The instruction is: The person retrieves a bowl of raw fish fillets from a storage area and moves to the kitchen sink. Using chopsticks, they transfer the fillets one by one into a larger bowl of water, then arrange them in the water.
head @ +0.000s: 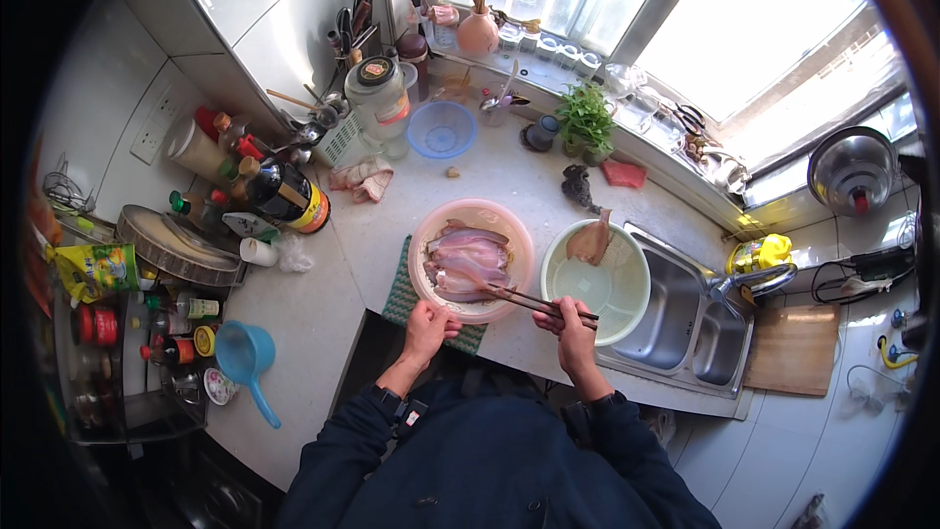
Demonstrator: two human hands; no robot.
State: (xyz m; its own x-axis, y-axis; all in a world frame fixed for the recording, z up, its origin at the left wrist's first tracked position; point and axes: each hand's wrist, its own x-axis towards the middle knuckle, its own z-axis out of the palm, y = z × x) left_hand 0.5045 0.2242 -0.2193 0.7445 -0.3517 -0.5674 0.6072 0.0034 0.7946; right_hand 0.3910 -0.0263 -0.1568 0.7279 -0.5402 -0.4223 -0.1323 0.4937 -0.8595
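My right hand (571,334) holds a pair of dark chopsticks (540,301), their tips among the raw fish in a pink plastic basin (520,224). Several pale, pinkish cleaned fish (466,257) lie side by side in it. With its fingers curled, my left hand (426,334) grips the basin's near rim. Under the basin is a green knitted mat (396,294). To the right stands a pale green plastic colander (602,301), partly behind my right hand. One flat, brownish piece of fish (590,241) leans against its far wall, its tail above the rim.
A stainless steel sink (657,338) adjoins the colander, with a wooden board (793,349) farther right. Behind the basin are a blue bowl (442,130), a glass jar (378,103) and potted greens (585,117). Sauce bottles (283,195) and a blue ladle (246,353) stand left.
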